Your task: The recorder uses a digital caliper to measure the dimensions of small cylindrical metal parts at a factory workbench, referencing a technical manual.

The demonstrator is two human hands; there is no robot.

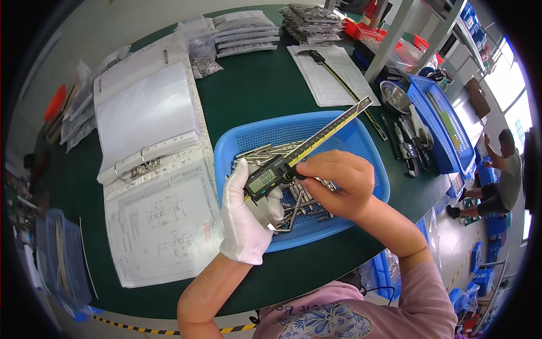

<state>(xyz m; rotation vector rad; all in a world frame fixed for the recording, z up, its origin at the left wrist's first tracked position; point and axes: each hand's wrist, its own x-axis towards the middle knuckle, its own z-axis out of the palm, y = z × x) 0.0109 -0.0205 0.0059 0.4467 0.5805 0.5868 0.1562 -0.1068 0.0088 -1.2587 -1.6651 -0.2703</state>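
A digital caliper (316, 141) lies slantwise above a blue perforated basket (379, 164), its beam pointing to the far right. My left hand (243, 226), in a white glove, is closed around the caliper's display end. With bare fingers pinched, my right hand (341, 181) grips the slider beside the display. The jaws are partly hidden by the glove; whether anything sits between them I cannot tell. Beneath both hands the basket holds many shiny metal pins (259, 155), loosely heaped.
An open ring binder (147, 118) with a drawing sheet (164, 231) lies left of the basket. Bagged parts (245, 34) are stacked behind. A second caliper (339, 79) rests on papers (307, 85). Right stand a metal bowl (394, 96), hand tools (407, 147) and a blue tray (446, 130). A person (505, 169) is farther right.
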